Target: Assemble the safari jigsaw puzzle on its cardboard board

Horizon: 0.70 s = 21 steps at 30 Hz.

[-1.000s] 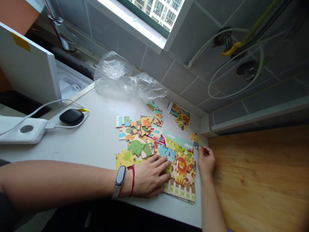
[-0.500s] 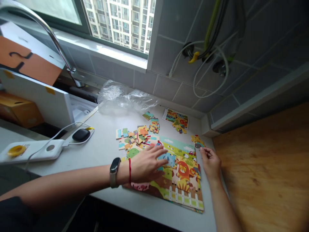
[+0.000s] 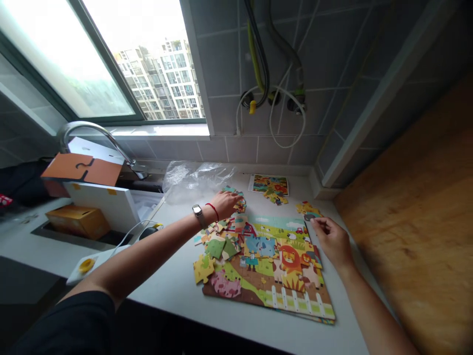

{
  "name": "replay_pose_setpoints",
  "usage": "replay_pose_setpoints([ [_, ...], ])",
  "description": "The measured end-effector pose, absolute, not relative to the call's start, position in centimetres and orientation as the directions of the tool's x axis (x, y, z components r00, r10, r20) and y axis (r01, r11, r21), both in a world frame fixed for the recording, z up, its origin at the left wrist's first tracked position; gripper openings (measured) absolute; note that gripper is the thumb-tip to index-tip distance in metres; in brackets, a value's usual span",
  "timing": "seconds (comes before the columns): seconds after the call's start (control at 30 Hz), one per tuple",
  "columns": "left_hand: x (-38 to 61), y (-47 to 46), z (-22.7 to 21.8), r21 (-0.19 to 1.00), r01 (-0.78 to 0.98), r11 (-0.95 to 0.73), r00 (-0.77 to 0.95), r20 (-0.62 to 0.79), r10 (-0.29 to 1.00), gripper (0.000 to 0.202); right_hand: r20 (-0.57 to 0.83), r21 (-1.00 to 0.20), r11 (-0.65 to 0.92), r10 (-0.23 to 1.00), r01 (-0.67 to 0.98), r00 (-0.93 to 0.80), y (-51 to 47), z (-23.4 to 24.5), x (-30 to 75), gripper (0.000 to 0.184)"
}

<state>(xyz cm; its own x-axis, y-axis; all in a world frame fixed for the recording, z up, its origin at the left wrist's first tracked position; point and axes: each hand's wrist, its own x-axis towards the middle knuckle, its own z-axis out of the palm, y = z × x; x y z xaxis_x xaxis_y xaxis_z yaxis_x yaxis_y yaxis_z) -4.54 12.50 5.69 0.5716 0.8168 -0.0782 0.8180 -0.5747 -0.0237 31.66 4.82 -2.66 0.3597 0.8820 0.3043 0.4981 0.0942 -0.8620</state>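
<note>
Head view: the left hand (image 3: 225,204) arched over loose cardboard puzzle pieces (image 3: 215,248), any grip hidden; the right hand (image 3: 330,241), loosely curled and empty, lay beside the assembled jigsaw (image 3: 266,266) on the white counter (image 3: 173,291).

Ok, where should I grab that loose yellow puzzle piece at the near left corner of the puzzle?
Pinch it from above and from its left, where the yellow puzzle piece lies flat on the white counter with a free edge. Put the fingers on opposite edges; the side facing the assembled puzzle looks crowded.
</note>
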Motion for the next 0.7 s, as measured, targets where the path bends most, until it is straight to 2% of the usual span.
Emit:
replay_pose_setpoints([
  [0.2,-4.4,14.0,4.6,-0.060,0.836,-0.545,0.535,-0.127,0.835,0.053,0.304,-0.849,0.099,0.895,0.518,0.328,4.7,-2.6,31.8,0.043],
  [0.37,-5.0,14.2,5.5,-0.030,0.836,-0.548,0.544,-0.093,0.834,0.057,0.312,-0.839,0.103,0.895,0.535,0.317,4.6,-2.6,31.7,0.042],
  [0.53,-3.9,11.3,7.0,0.075,0.778,-0.623,0.627,-0.036,0.778,0.052,0.322,-0.832,0.112,0.895,0.543,0.310,4.3,-2.0,31.3,0.041],
  [0.7,-2.5,7.2,6.3,0.231,0.658,-0.717,0.738,-0.010,0.674,0.032,0.330,-0.814,0.116,0.899,0.569,0.289,4.0,-1.9,31.0,0.040],
])
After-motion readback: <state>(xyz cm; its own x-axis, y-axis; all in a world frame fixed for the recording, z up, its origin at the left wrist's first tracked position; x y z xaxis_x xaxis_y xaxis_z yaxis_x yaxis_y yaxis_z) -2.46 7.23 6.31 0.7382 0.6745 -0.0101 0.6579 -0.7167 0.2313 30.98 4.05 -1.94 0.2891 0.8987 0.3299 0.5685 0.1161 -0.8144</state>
